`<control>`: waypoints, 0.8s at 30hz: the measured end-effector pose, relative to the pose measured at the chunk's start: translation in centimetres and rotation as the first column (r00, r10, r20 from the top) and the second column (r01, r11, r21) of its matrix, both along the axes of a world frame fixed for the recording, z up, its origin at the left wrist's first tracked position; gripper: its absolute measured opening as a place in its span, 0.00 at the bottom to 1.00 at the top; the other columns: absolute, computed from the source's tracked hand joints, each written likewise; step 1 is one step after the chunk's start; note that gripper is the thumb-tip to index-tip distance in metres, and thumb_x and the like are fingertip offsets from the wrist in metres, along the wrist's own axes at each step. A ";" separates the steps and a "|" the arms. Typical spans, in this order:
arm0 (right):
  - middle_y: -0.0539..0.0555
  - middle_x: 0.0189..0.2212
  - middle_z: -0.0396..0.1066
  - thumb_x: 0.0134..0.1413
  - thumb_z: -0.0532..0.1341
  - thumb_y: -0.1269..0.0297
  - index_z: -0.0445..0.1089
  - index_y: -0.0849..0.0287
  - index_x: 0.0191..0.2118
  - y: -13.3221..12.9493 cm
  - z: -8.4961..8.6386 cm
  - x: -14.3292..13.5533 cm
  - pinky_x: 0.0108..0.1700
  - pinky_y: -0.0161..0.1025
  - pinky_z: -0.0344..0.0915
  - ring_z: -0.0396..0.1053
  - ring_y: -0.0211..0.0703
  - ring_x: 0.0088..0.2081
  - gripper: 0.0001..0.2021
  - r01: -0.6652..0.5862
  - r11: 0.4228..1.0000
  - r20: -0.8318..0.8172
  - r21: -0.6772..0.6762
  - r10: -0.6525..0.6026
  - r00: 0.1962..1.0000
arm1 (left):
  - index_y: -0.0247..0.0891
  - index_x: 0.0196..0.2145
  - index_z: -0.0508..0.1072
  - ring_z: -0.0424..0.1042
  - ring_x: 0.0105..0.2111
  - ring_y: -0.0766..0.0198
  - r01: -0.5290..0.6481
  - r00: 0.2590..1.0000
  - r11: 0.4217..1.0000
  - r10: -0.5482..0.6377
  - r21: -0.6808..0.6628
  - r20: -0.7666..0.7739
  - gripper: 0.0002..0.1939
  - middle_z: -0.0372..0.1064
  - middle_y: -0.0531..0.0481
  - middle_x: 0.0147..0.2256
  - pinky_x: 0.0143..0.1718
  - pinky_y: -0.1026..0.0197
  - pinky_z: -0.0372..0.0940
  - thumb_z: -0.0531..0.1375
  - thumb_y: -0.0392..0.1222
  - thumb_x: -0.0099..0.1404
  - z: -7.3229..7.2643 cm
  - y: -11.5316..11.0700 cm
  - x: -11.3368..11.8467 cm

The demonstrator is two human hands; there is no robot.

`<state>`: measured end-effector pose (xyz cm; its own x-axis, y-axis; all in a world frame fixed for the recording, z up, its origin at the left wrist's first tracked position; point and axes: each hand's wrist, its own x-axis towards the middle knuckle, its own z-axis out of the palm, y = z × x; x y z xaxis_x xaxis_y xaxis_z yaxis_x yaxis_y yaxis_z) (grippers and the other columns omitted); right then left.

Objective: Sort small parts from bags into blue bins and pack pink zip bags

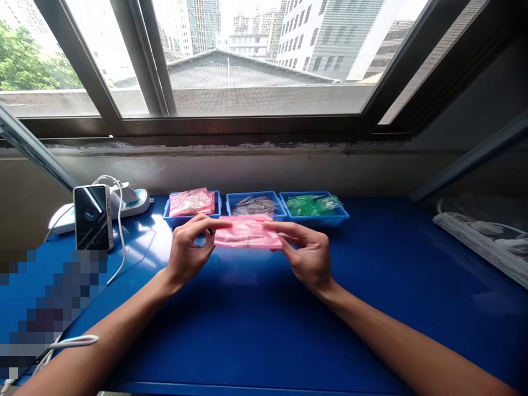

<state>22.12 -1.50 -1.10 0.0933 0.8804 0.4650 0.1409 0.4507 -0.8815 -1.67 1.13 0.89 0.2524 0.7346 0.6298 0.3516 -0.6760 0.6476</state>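
Note:
A pink plastic bag (247, 232) is stretched level above the blue table, with a few short dark lines showing near its lower edge. My left hand (192, 247) is closed on its left end, thumb below and index finger above. At the other end my right hand (307, 250) pinches it the same way. Just behind the bag stand three blue trays in a row. Pink plastic bags (190, 202) fill the left one. Thin grey metal-looking pieces (254, 205) lie in the middle one, and green plastic pieces (309, 205) in the right one.
A phone-like device (93, 217) stands upright at the left, before a white power strip (138, 202) with cables. Another power strip (482, 242) lies along the right side of the blue table (371, 286). A window frame (247, 125) and wall border the back.

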 end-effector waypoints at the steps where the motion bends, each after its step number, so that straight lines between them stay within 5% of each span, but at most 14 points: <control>1: 0.55 0.32 0.83 0.59 0.69 0.62 0.84 0.58 0.37 0.0 0.1 0.0 0.27 0.36 0.76 0.80 0.44 0.26 0.06 -0.014 1.000 -0.009 -0.028 0.014 1.000 | 0.35 0.35 0.82 0.72 0.26 0.65 0.010 1.000 0.995 -0.010 -0.095 0.001 0.07 0.77 0.49 0.28 0.28 0.65 0.66 0.62 0.36 0.69 0.1 0.0 0.1; 5: 0.47 0.15 0.69 0.60 0.69 0.57 0.77 0.60 0.26 -0.1 0.3 -0.1 0.17 0.32 0.61 0.63 0.34 0.14 0.14 -0.025 0.987 0.033 -0.159 0.031 0.999 | 0.36 0.21 0.68 0.54 0.19 0.71 0.070 0.997 0.901 -0.056 -0.428 0.044 0.23 0.56 0.57 0.18 0.20 0.67 0.50 0.62 0.51 0.70 0.5 0.0 0.5; 11: 0.45 0.13 0.61 0.60 0.67 0.54 0.72 0.60 0.23 0.1 0.1 0.1 0.16 0.32 0.53 0.55 0.31 0.14 0.18 -0.068 0.969 0.031 -0.238 0.078 0.997 | 0.37 0.21 0.63 0.50 0.20 0.72 0.141 0.990 0.788 -0.103 -0.599 0.098 0.26 0.52 0.58 0.19 0.19 0.67 0.44 0.61 0.59 0.67 0.3 0.3 0.6; 20: 0.46 0.13 0.65 0.58 0.70 0.52 0.77 0.61 0.28 0.2 0.1 -0.1 0.16 0.32 0.57 0.60 0.33 0.13 0.17 -0.103 0.959 -0.056 -0.262 0.092 0.994 | 0.34 0.25 0.77 0.52 0.17 0.72 0.073 0.995 0.832 -0.020 -0.550 0.101 0.22 0.55 0.58 0.15 0.18 0.67 0.49 0.64 0.55 0.67 0.7 0.0 0.5; 24: 0.54 0.24 0.78 0.60 0.69 0.55 0.81 0.61 0.33 0.4 0.0 -0.1 0.17 0.33 0.62 0.72 0.38 0.16 0.13 -0.138 0.964 -0.095 -0.228 0.119 0.988 | 0.35 0.30 0.83 0.66 0.19 0.67 0.041 0.996 0.920 -0.006 -0.390 0.090 0.14 0.71 0.52 0.19 0.21 0.66 0.61 0.64 0.46 0.69 0.3 -0.1 0.4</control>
